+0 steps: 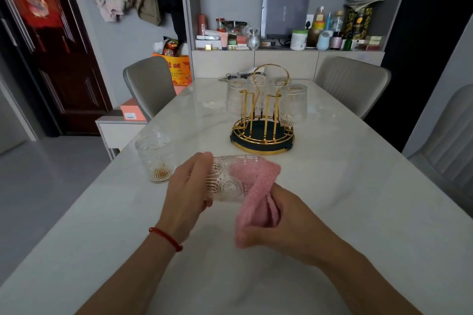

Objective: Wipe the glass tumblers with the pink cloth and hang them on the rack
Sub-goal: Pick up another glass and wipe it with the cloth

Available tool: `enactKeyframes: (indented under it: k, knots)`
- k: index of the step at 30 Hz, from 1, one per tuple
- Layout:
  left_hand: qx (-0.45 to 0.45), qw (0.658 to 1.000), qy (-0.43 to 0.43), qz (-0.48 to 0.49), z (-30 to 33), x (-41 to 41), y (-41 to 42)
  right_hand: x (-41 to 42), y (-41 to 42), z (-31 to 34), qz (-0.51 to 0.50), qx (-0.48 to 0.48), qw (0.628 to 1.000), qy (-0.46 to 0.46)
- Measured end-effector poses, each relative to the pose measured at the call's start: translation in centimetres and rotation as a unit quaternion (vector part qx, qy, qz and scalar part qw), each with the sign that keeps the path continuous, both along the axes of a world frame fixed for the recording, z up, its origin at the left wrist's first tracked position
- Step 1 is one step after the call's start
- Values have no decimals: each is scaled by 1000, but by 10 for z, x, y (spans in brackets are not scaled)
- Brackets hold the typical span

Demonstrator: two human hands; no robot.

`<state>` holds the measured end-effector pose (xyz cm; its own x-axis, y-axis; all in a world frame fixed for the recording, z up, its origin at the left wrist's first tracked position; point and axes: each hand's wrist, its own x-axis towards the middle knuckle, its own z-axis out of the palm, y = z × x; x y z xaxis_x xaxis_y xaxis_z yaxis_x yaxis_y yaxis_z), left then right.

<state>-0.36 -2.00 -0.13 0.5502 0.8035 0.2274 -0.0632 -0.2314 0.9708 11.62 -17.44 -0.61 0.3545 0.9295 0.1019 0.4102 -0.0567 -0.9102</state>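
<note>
The left hand (188, 188) holds a glass tumbler (231, 178) on its side above the white table (345, 212), with the fingers curled around the bottom end of the glass and the thumb on the near side. The open mouth of the tumbler points to the right, and the pink cloth (258, 194) is pushed into it, so the pink colour shows through the patterned wall of the glass. The rest of the cloth comes out of the mouth and hangs down into the right hand (275, 222), which grips it with the fingers bent around the folds; the fingertips themselves are hidden under the cloth. A red string bracelet (166, 238) sits on the left wrist. A second tumbler (156, 158) stands upright on the table just to the left of the left hand, with its mouth up and an amber colour at the bottom. Further back, in the middle of the table, stands the rack (263, 125), which has gold wire posts, a round gold handle on top and a dark round base. Four tumblers (293, 105) hang upside down on its posts, and the posts at the front are free. Grey chairs (151, 87) stand at both sides of the table, and a shelf with bottles and jars (299, 39) is behind it.
</note>
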Motion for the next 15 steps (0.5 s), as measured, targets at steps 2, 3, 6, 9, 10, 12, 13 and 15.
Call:
enactKeyframes:
  k: [2, 3, 6, 9, 10, 12, 13, 15]
  knots:
    - [35, 999, 13, -12, 1, 0, 0, -6, 2, 0, 3, -11, 1000, -26]
    - [48, 999, 15, -17, 1, 0, -1, -10, 4, -2, 12, -9, 999, -33]
    - [51, 998, 19, -23, 1, 1, -3, -16, 7, -6, 16, -6, 998, -62]
    - [71, 997, 29, -23, 1, 1, -2, -10, 1, -2, 33, -40, 997, -50]
    - [86, 996, 26, -26, 2, 1, -2, -8, -2, 1, 58, -44, 997, -14]
    - [117, 992, 27, -44, 5, 2, -1, -9, -7, 6, 109, -62, 990, 66]
    - [119, 991, 25, -52, 4, 2, 0, -10, -9, 7, 120, -63, 985, 102]
    - [92, 993, 18, -65, 2, 1, 3, -12, -8, 7, 134, -46, 973, 182]
